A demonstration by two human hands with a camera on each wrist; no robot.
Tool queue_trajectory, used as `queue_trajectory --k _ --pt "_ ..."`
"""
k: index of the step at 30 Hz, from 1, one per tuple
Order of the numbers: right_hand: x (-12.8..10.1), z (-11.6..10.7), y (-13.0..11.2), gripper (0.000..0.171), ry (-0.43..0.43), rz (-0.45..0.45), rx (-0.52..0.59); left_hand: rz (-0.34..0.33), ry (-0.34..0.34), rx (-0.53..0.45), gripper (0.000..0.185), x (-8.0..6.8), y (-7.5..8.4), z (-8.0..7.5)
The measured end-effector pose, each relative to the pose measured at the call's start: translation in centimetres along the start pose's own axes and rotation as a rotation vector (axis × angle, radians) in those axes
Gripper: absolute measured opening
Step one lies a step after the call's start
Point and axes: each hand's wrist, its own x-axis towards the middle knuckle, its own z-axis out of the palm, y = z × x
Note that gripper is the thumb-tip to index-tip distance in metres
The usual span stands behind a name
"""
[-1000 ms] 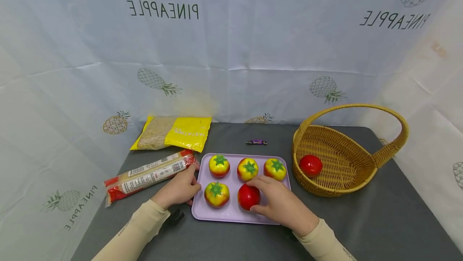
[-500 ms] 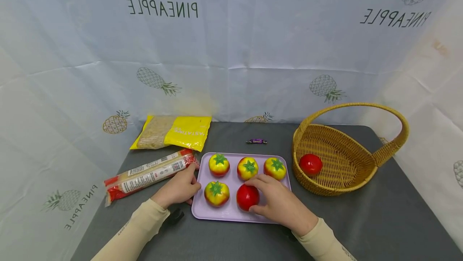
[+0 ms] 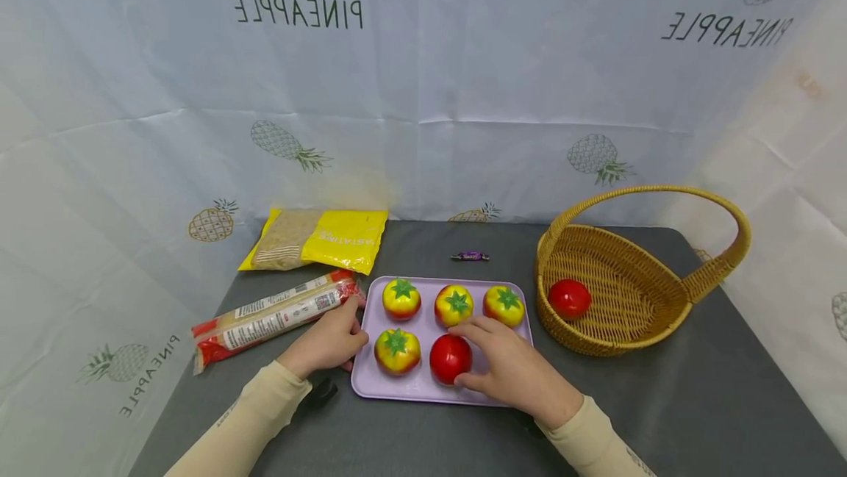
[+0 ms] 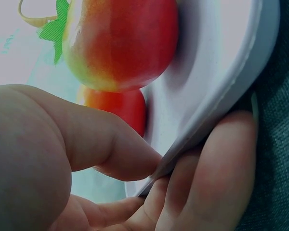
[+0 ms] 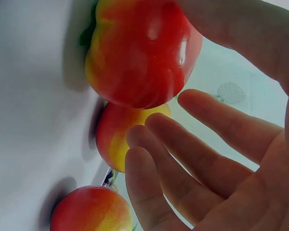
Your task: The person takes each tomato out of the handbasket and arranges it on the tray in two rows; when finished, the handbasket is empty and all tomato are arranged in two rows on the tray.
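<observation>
Flat lilac plastic tray sits near table centre on the grey tabletop. Glossy red toy tomato lies in the tray's near row, right slot. Right hand is at the tomato's 3 o'clock, thumb touching its near side; in the right wrist view the fingers are spread beside the fruit, not closed round it, so the grasp is loose at most. Left hand is at the tray's 9 o'clock, pinching its left rim between thumb and fingers. Four yellow-red toy tomatoes with green calyxes fill the other slots. Woven wicker handled basket stands at the tray's 3 o'clock, holding a second red tomato.
</observation>
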Motion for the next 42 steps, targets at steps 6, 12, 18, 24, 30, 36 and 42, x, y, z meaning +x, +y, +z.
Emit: queue_trajectory --k 6,12,18,24,30,36,42 --pt "-0.5 -0.9 0.4 0.067 0.008 0.014 -0.013 0.004 -0.011 0.011 0.058 0.5 0.6 0.2" --pt "-1.4 -3.9 2.2 0.059 0.138 0.045 0.055 -0.015 0.001 0.014 0.054 0.0 0.4 0.1" --pt "-4.0 -7.3 7.5 0.057 0.335 0.174 0.043 -0.011 -0.003 0.018 0.054 -0.2 0.2 -0.1" --pt "-5.7 -8.5 12.3 0.064 0.375 0.347 0.059 -0.018 0.006 0.038 0.056 -0.3 0.1 0.0" --pt "-5.6 -8.7 13.8 0.073 0.315 0.379 0.085 0.007 0.010 0.024 0.054 -0.3 0.2 0.1" --pt "-4.9 -8.1 14.5 0.076 0.253 0.392 0.091 0.014 0.007 0.018 0.049 -0.3 0.2 0.1" --pt "-4.4 -7.5 15.2 0.077 0.246 0.395 0.071 0.013 0.007 0.023 0.049 -0.3 0.2 0.0"
